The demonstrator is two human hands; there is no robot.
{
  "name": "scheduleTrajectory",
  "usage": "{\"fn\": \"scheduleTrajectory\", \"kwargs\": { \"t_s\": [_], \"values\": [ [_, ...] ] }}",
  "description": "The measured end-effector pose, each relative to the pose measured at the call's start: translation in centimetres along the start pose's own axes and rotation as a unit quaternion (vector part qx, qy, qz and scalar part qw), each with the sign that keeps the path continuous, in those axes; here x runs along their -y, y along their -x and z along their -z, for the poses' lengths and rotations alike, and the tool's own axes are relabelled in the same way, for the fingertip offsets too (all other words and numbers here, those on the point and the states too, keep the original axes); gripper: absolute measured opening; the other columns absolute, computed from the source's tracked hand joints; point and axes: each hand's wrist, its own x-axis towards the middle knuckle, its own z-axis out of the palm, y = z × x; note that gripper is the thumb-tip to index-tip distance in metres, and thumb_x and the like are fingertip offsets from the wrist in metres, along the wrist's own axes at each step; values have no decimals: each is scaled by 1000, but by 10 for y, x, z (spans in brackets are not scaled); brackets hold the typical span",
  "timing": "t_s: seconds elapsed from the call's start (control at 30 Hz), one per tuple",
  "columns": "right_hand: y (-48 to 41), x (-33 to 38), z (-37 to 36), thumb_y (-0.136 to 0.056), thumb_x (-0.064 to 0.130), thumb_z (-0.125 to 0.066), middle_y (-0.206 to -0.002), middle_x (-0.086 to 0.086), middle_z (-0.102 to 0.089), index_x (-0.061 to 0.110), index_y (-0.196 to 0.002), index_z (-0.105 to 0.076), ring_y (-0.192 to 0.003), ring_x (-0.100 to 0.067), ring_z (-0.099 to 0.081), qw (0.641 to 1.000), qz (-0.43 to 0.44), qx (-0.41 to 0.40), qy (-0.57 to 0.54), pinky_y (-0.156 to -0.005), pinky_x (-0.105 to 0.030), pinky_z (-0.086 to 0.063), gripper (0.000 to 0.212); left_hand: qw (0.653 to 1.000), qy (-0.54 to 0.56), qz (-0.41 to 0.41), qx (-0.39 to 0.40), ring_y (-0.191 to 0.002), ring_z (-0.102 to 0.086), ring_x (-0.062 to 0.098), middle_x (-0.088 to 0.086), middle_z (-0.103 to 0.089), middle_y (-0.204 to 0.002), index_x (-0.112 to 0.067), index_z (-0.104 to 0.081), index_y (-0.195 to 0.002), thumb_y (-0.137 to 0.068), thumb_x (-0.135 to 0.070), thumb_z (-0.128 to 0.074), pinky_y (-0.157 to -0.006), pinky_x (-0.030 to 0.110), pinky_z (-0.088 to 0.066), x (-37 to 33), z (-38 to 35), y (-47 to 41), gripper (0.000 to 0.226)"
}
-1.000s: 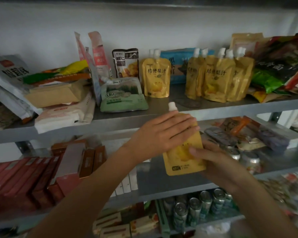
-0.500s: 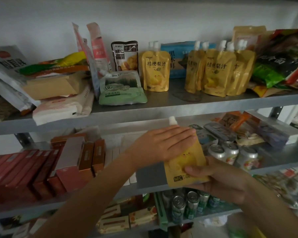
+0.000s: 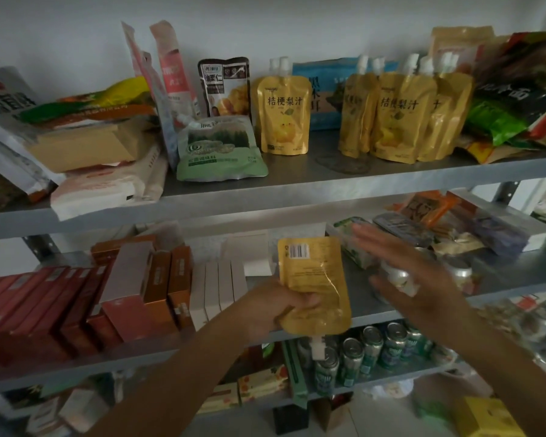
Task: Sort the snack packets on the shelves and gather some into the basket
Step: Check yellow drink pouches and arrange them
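Shelves (image 3: pixel 265 200): grey metal rack, each tier in view packed with snacks.
Red boxes (image 3: pixel 29 304): stacked along the left end of the middle shelf.
Upper-shelf pouches (image 3: pixel 401 121): yellow spout pouches standing upright toward the right end of the upper shelf.
Held pouch (image 3: pixel 316 272): same yellow kind, flipped upside down. Spout points at the floor, barcode side faces out, just in front of the middle shelf's front edge.
Left hand (image 3: pixel 278 307): clenched round the pouch's lower half.
Right hand (image 3: pixel 423 285): just right of the pouch, not touching it. Fingers are spread flat, holding nothing, and a bit blurry.
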Motion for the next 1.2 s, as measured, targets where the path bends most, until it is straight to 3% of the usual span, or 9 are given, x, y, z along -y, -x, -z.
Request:
{"fn": "scheduleTrajectory", "kwargs": {
  "t_s": [0.13,0.33,0.47,0.67,0.7,0.8,0.9,1.07,1.2],
  "values": [
    [-5,-30,-30,-78,1,-62,-158,-1,-14,28,-151,-15,-146,-27,-14,926,189,92,312,-117,-50,-16,91,977,97,93,167,-107,-65,24,9,-69,-115,-9,-62,-118,-87,0,-58,-94,36,-52,1,-11,11,33],
    [-14,-26,-39,-99,30,-48,-143,-2,-47,19,-132,-49,-138,-23,-38,959,240,40,147,-114,-52,-24,35,957,148,117,220,-103,-66,25,11,-67,-117,-9,-70,-112,-64,-11,-82,-93,36,-53,12,-17,20,50],
    [-11,-16,-49,-92,31,-60,-121,-11,-65,8,-119,-65,-114,-19,-60,989,80,76,-97,-105,-36,-41,36,958,168,65,223,-85,-71,24,15,-72,-98,-4,-70,-108,-86,-43,-62,-72,32,-58,5,-17,32,46],
    [-12,10,-46,-60,27,-84,-84,9,-75,24,-86,-74,-82,-8,-70,851,-261,59,-451,-71,-25,-55,28,972,-13,-189,139,-110,-64,27,13,-68,-116,-5,-64,-116,-93,-62,-24,-91,34,-52,-20,-1,52,73],
    [-11,13,-44,-66,14,-77,-88,6,-75,22,-93,-70,-86,-13,-70,842,-295,76,-446,-71,-25,-55,29,932,-146,-323,78,-115,-62,22,8,-66,-122,-8,-62,-120,-97,-51,-34,-94,32,-51,-25,4,54,56],
    [-14,29,-37,-73,4,-73,-101,-10,-73,13,-100,-71,-94,-27,-70,763,-361,146,-515,-73,-31,-57,28,606,-580,-542,-45,-139,-37,15,0,-45,-146,-19,-47,-137,-91,-5,-41,-113,36,-35,-35,25,44,48],
    [-16,43,-32,-69,9,-76,-104,-17,-71,14,-93,-77,-93,-31,-70,686,-375,207,-588,-71,-37,-58,24,509,-694,-509,-5,-147,-17,19,1,-28,-157,-22,-33,-146,-93,-16,-48,-119,44,-19,-33,33,29,55],
    [-18,59,-23,-68,28,-80,-98,-16,-71,10,-97,-76,-89,-28,-70,603,-364,226,-673,-71,-36,-58,34,598,-574,-557,-58,-117,-61,16,3,-64,-126,-17,-58,-126,-89,-27,-65,-101,41,-47,-20,29,20,39],
    [-21,52,-19,-82,72,-36,-101,-16,-71,4,-111,-69,-94,-25,-69,599,-348,203,-692,-84,-35,-54,81,798,-428,-398,-147,-76,-67,6,3,-74,-81,-5,-73,-98,-84,1,-65,-72,23,-54,-29,5,35,17]
  ]
}}
